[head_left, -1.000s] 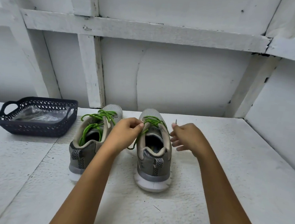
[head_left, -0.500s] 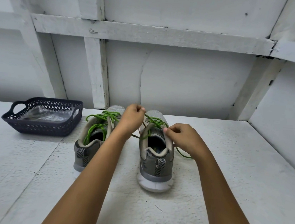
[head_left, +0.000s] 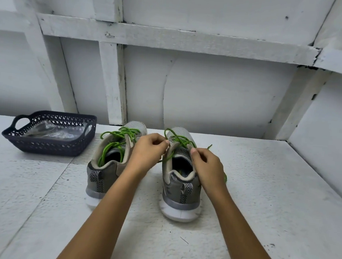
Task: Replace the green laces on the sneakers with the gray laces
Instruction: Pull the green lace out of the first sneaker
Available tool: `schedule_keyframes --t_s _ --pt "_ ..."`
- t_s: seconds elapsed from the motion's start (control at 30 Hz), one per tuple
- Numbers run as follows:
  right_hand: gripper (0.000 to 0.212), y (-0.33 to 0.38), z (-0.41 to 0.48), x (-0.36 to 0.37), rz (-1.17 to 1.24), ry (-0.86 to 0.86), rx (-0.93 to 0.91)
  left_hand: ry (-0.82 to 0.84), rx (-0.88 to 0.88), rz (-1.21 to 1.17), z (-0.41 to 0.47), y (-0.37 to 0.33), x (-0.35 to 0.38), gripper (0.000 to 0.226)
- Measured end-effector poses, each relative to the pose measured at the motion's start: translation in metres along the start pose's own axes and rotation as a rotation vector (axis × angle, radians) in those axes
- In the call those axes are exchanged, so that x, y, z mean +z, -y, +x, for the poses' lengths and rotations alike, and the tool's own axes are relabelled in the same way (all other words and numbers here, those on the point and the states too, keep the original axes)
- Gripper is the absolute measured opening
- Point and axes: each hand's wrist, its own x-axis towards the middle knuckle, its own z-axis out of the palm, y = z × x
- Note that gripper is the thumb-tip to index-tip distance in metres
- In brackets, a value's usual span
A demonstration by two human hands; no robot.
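**Both hands pinching the green lace on the right-side sneaker**

Your left hand [head_left: 147,150] is curled, with thumb and fingertips pinching the green round-cord lace [head_left: 178,139] at the inner edge of the right-side gray mesh sneaker with white sole [head_left: 181,190]. Your right hand [head_left: 206,165] is curled too, thumb and forefinger pinching the same lace at the outer edge of the collar. The lace is slack up top, with a loop standing over the toe side. One tail runs out to the right behind your right hand.

That sneaker stands upright on the white rough-painted counter [head_left: 273,200], heel toward you, toe toward the wall. The left-side gray mesh sneaker [head_left: 97,176] sits beside it, parallel and not touching, and your left forearm crosses its inner side. Its own green lace [head_left: 115,143] is threaded, with loose loops over the tongue and one strand hanging into the opening.

The dark blue perforated plastic basket with handles [head_left: 48,146] is at the far left of the counter, well apart from the sneakers. A crumpled clear plastic bag [head_left: 56,131] lies in it. You cannot tell whether the gray laces are inside the bag. Behind everything is a white board wall with wooden battens [head_left: 210,91].
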Motion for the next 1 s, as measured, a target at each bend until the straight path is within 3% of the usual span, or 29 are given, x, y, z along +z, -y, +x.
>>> schedule_keyframes --t_s 0.1,0.17,0.3,0.43,0.5,0.57,0.63,0.67,0.7,0.83,0.93,1.0 --pt "0.031 -0.006 -0.004 0.001 0.151 0.004 0.03 -0.085 -0.119 -0.365 0.002 -0.005 -0.002 0.022" --pt "0.031 -0.009 -0.004 0.003 0.226 0.003 0.039 -0.119 -0.15 -0.429 0.004 -0.004 -0.005 0.021" --pt "0.029 -0.011 -0.003 0.007 0.275 -0.017 0.057 0.11 -0.122 -0.09 0.003 0.002 -0.007 0.029" --pt "0.026 -0.012 -0.002 0.007 0.27 -0.025 0.047 0.028 0.008 0.018 -0.001 0.0 -0.001 0.029" --pt "0.027 -0.012 -0.002 0.006 0.269 -0.023 0.041 -0.085 0.017 -0.132 0.001 -0.006 -0.006 0.025" --pt "0.026 -0.013 -0.002 0.006 0.27 -0.023 0.035 -0.204 -0.042 -0.457 0.004 -0.015 -0.017 0.022" --pt "0.026 -0.013 -0.002 0.006 0.278 -0.025 0.039 -0.256 -0.107 -0.776 0.006 -0.019 -0.027 0.022" --pt "0.026 -0.013 -0.002 0.006 0.282 -0.024 0.039 -0.251 -0.122 -0.815 0.007 -0.019 -0.028 0.022" --pt "0.026 -0.013 -0.002 0.006 0.286 -0.024 0.038 -0.215 -0.124 -0.734 0.007 -0.017 -0.028 0.022" --pt "0.027 -0.014 -0.001 0.007 0.302 -0.027 0.036 0.06 -0.072 -0.028 0.003 -0.004 -0.018 0.026" --pt "0.026 -0.015 0.0 0.008 0.31 -0.03 0.038 0.099 -0.002 0.165 0.001 -0.002 -0.01 0.02" --pt "0.026 -0.016 0.0 0.008 0.313 -0.026 0.035 0.046 0.014 0.116 0.001 -0.002 -0.009 0.017"
